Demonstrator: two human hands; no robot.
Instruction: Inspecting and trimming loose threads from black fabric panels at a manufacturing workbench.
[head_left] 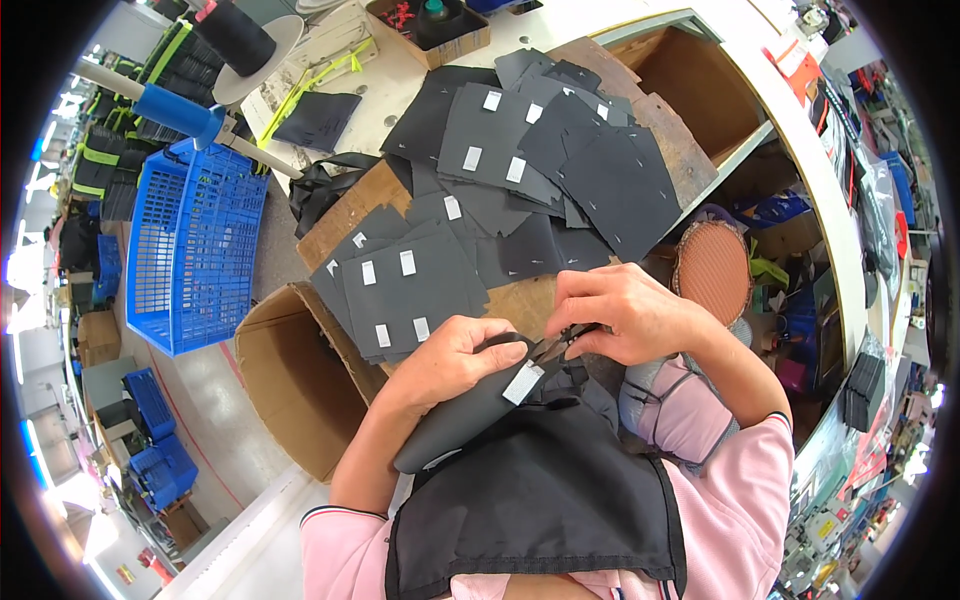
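My left hand [455,355] grips a folded dark grey fabric piece [460,415] that bears a small white label [523,382]. My right hand [625,312] holds small black snips [556,345], whose tips sit just above the white label. Both hands meet over my lap, above a black apron [540,500]. A stack of dark fabric pieces with white labels [405,285] lies on the wooden board just beyond my left hand.
More dark fabric pieces [560,150] spread across the wooden board [355,205]. An open cardboard box [290,375] stands at my left, a blue plastic crate [195,240] beyond it. A round woven stool seat [712,270] is at right. A black thread cone [235,35] stands far left.
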